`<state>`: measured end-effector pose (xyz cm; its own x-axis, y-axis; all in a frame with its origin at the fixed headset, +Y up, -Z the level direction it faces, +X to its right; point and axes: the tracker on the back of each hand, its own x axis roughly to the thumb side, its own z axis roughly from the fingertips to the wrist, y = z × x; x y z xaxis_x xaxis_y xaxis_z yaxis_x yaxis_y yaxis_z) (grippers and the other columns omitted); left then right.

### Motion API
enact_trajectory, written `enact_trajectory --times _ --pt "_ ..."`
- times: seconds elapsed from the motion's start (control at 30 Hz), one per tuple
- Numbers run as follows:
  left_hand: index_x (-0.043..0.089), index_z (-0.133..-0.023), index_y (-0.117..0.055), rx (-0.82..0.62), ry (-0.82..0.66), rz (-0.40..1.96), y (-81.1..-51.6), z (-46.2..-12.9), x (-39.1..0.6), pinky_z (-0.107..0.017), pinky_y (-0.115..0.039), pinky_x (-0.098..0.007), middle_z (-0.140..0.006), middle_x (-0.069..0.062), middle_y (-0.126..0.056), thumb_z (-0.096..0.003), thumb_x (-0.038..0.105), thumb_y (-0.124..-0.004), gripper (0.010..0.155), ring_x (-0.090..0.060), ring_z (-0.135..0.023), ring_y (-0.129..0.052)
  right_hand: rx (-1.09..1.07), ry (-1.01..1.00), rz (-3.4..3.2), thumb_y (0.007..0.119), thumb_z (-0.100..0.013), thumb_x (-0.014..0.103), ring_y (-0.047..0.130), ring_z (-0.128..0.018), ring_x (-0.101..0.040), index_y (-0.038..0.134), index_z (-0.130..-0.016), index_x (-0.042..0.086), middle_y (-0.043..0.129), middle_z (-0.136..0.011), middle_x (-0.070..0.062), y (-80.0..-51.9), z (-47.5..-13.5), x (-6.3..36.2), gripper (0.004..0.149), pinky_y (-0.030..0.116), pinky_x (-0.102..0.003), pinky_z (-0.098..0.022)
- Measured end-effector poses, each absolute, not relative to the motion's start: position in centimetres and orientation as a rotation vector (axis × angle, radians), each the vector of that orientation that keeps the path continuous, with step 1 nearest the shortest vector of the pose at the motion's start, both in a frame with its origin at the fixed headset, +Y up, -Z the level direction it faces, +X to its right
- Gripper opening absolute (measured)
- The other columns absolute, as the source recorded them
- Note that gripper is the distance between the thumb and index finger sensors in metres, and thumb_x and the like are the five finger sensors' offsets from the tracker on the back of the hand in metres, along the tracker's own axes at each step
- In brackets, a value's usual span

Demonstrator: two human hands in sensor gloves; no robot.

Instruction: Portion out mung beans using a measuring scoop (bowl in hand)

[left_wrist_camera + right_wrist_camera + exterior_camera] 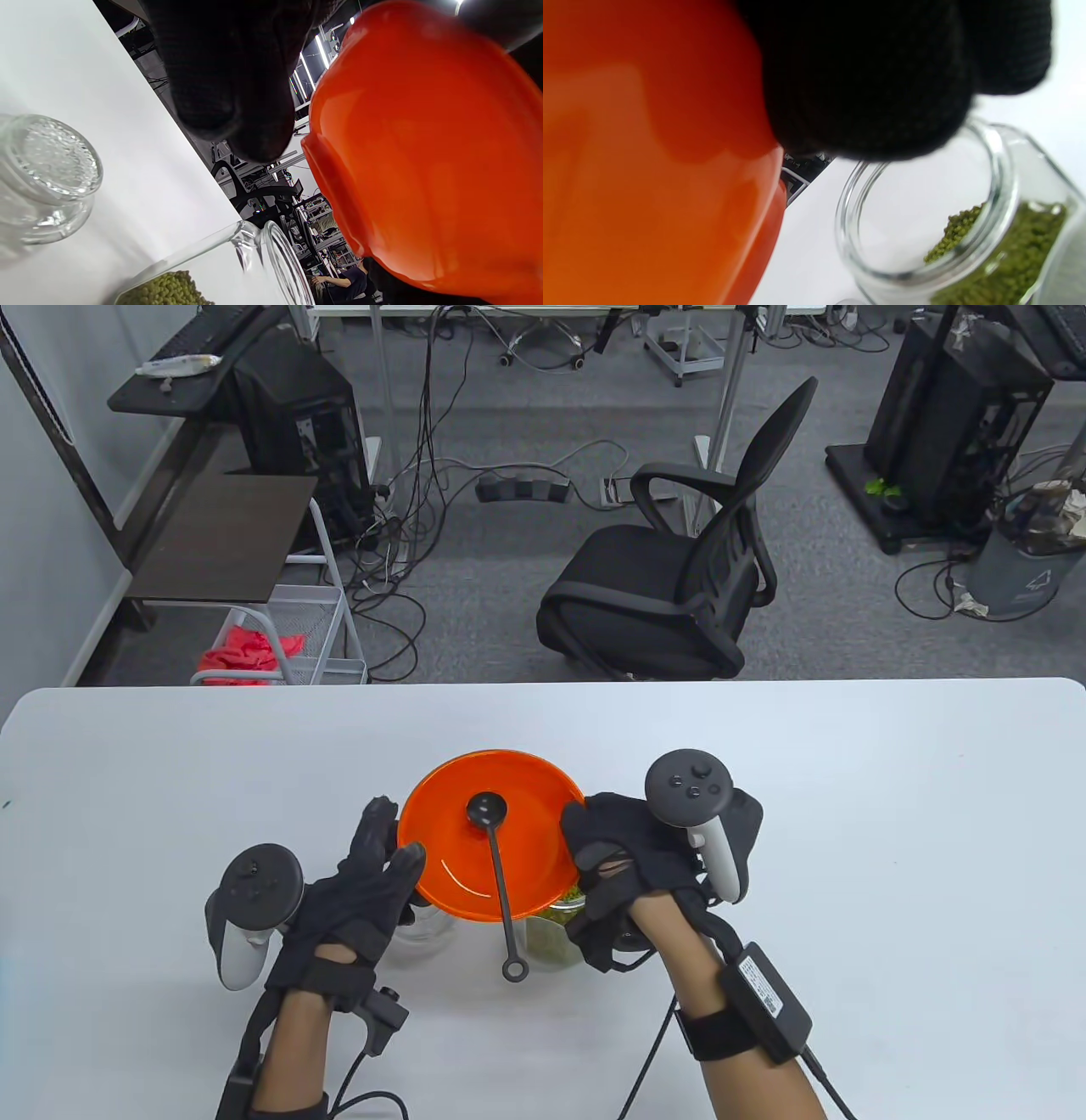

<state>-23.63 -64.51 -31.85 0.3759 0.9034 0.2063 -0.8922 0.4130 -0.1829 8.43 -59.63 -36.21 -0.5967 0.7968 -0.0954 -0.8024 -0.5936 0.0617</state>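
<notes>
An orange bowl (530, 848) is held above the white table (848, 814). A black measuring scoop (497, 865) lies in it, with its handle sticking out over the near rim. My right hand (594, 848) grips the bowl's right rim, thumb on top. In the right wrist view a finger (874, 76) lies against the bowl's underside (649, 169). My left hand (394, 836) has its fingers stretched out at the left rim, one fingertip over the edge. In the left wrist view a gap shows between a finger (229, 84) and the bowl (424, 148). An open glass jar of mung beans (551, 937) stands under the bowl.
The jar's glass lid (424, 929) sits on the table under the bowl's left side and shows in the left wrist view (51, 169). The jar's open mouth (988, 237) and green beans (169, 288) lie just below the bowl. A black office chair (679, 585) stands beyond the table.
</notes>
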Motion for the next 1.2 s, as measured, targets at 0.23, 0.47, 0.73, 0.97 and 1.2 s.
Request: enact_trajectory --times 0.23,0.47,0.73,0.97,1.2 --pt "0.004 -0.110 -0.032 -0.044 -0.206 1.147 -64.6 -31.8 -23.9 -0.032 -0.100 -0.020 -0.102 -0.015 -0.062 -0.0587 0.064 -0.063 0.085 -0.012 -0.053 -0.114 -0.012 0.129 2.217 0.080 -0.046 0.037 0.105 -0.018 -0.023 0.087 -0.070 -0.003 0.101 -0.042 -0.020 -60.6 -36.6 6.8 0.047 0.085 -0.052 -0.032" --pt "0.001 -0.108 -0.037 -0.034 -0.121 1.233 -65.0 -31.8 -24.5 -0.022 -0.104 -0.017 -0.097 -0.018 -0.067 -0.0588 0.049 -0.069 0.075 -0.012 -0.037 -0.119 0.003 0.156 2.211 0.079 -0.047 0.040 0.105 -0.023 -0.025 0.086 -0.074 -0.001 0.101 -0.046 -0.019 -60.9 -36.5 6.3 0.050 0.083 -0.054 -0.035" --pt "0.001 -0.108 -0.038 0.019 -0.003 1.236 -65.8 -31.9 -25.7 -0.020 -0.104 -0.018 -0.096 -0.019 -0.067 -0.0577 0.041 -0.067 0.070 -0.014 -0.034 -0.119 0.006 0.124 2.217 0.078 -0.046 0.050 0.105 -0.035 -0.033 0.079 -0.083 -0.001 0.097 -0.061 -0.024 -60.5 -35.3 6.9 0.063 0.078 -0.059 -0.041" --pt "0.001 -0.107 -0.034 0.073 0.125 1.222 -66.8 -32.0 -27.0 -0.020 -0.105 -0.020 -0.097 -0.020 -0.063 -0.0569 0.039 -0.065 0.070 -0.017 -0.034 -0.120 0.087 0.231 2.180 0.078 -0.047 0.051 0.105 -0.033 -0.033 0.080 -0.082 -0.001 0.097 -0.060 -0.025 -60.3 -33.8 6.0 0.063 0.079 -0.058 -0.039" --pt "0.001 -0.107 -0.031 0.097 0.169 1.209 -67.2 -32.0 -27.3 -0.022 -0.105 -0.020 -0.098 -0.021 -0.060 -0.0568 0.038 -0.064 0.071 -0.018 -0.037 -0.120 0.179 0.459 2.114 0.080 -0.046 0.051 0.105 -0.034 -0.033 0.079 -0.083 -0.001 0.097 -0.061 -0.025 -62.5 -33.2 2.4 0.064 0.079 -0.058 -0.039"
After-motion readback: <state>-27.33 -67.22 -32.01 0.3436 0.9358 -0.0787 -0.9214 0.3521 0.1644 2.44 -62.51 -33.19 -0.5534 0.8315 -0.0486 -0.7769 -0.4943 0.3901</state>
